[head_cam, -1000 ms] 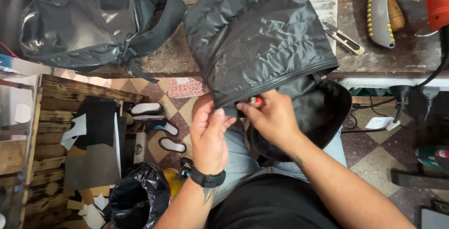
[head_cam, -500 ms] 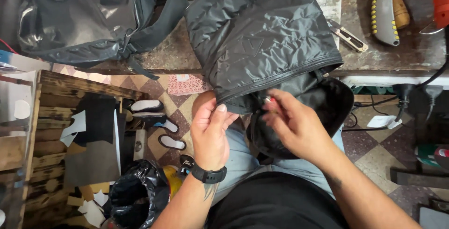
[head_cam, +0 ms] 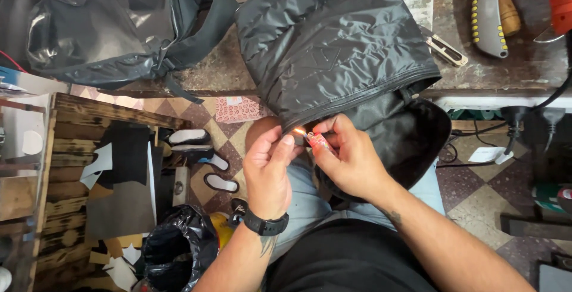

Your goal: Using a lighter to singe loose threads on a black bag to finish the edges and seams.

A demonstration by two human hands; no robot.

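A black quilted bag (head_cam: 333, 47) hangs over the workbench edge onto my lap, its zipped seam facing me. My right hand (head_cam: 351, 161) grips a small red lighter (head_cam: 319, 141) with a little flame (head_cam: 298, 131) burning at its tip, right against the bag's seam edge. My left hand (head_cam: 271, 167), with a black watch on the wrist, pinches the bag's edge beside the flame.
A second black bag (head_cam: 113, 24) lies on the bench at left. A utility knife (head_cam: 490, 12) and a small metal tool (head_cam: 447, 50) lie at right. Below left are a wooden pallet (head_cam: 65, 196), shoes, a black rubbish sack (head_cam: 176, 250) and cables at right.
My hands shifted slightly along the bag's edge, and the lighter in my right hand is now lit with a visible flame at the seam.
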